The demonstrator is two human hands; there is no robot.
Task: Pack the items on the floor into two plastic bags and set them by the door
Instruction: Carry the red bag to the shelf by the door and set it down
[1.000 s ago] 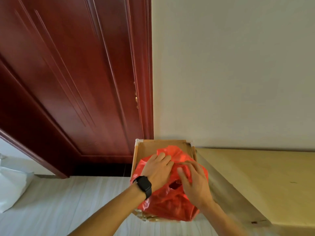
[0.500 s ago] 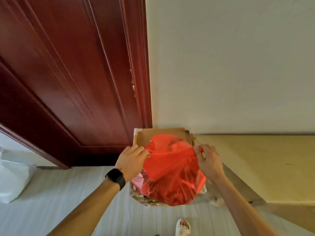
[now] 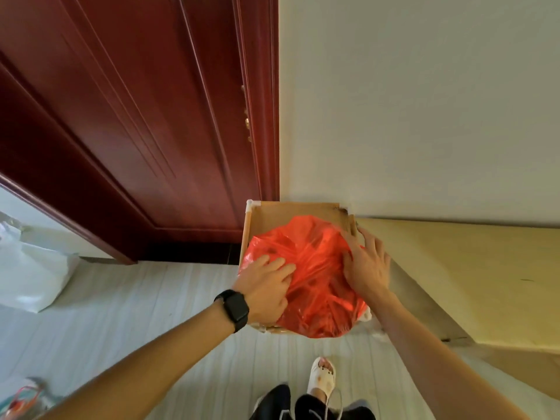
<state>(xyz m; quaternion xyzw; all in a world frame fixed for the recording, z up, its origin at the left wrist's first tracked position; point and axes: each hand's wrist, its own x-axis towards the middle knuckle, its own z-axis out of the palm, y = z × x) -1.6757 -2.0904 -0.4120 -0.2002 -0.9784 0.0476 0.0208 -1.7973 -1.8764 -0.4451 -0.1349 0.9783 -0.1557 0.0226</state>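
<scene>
A full red plastic bag (image 3: 315,268) sits in an open cardboard box (image 3: 291,212) on the floor, in the corner between the dark red door (image 3: 136,116) and the wall. My left hand (image 3: 266,286), a black watch on its wrist, lies palm down on the bag's left side with the fingers pushed into the plastic. My right hand (image 3: 368,265) lies spread on the bag's right side, its little finger at the box's right rim. Neither hand is closed around the bag. The bag bulges over the box's near edge and hides what is inside.
A white plastic bag (image 3: 36,274) lies on the floor at the left, below the door frame. A colourful item (image 3: 21,395) shows at the bottom left corner. A yellowish flat board (image 3: 454,268) lies along the wall on the right. My foot in a white slipper (image 3: 322,374) stands near the box.
Half a second ago my hands held the bag by its left and right edges above the box. The bag now sits lower in the box, with both hands flat on top of it.
</scene>
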